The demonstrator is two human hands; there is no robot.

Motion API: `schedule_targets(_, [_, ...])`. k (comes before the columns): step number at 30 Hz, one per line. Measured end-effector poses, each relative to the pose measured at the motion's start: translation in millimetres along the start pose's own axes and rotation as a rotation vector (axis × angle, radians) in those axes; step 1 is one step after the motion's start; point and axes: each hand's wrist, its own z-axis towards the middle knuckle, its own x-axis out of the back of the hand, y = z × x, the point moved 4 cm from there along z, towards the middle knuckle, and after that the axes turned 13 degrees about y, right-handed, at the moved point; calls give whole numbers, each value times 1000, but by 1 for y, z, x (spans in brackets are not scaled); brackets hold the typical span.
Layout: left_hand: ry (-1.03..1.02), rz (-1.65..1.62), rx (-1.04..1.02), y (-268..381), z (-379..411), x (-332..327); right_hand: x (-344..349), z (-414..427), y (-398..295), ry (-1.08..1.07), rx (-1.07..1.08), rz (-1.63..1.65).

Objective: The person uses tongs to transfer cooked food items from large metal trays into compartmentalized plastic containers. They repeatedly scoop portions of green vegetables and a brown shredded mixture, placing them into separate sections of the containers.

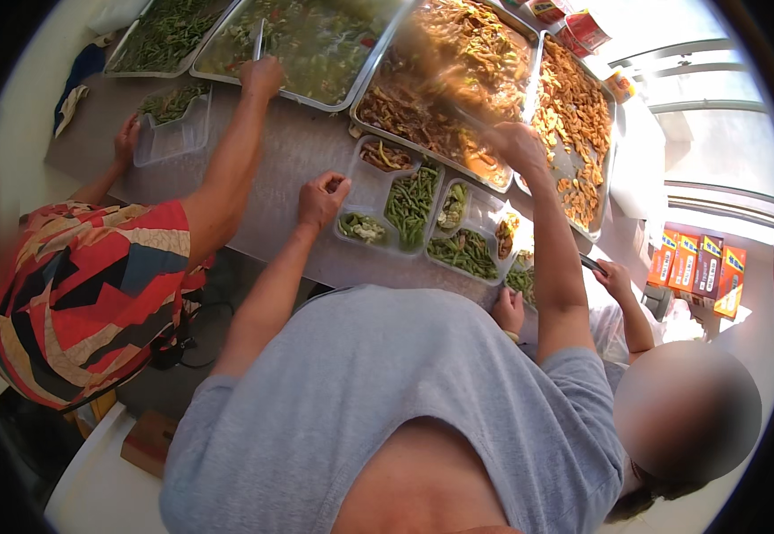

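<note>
My right hand (520, 148) is closed around the handle of a serving utensil (470, 120), blurred, reaching into a deep metal tray (359, 110) of brown stewed food in sauce. My left hand (323, 199) is curled at the left rim of a clear plastic compartment container (368, 190); I cannot tell whether it grips the rim. That container holds green beans (410, 203), a pale green vegetable (361, 228) and brown strips (385, 156). Touching its right side is a second filled container (477, 210). A third container (520, 284) is partly hidden by my right forearm.
At left, a co-worker's hand (263, 77) holds a utensil over a tray of greens (343, 105); their other hand (127, 140) is beside a container (173, 143). At right, a person's hand (615, 277) holds a dark handle. Orange boxes (694, 270) stand by the window.
</note>
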Motion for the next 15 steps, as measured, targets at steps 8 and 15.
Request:
schedule_targets(8, [-15, -3, -27, 2, 1, 0, 30, -60, 2, 118, -1, 121])
schedule_targets(15, [-17, -13, -35, -1, 5, -3, 10, -66, 31, 34, -134, 324])
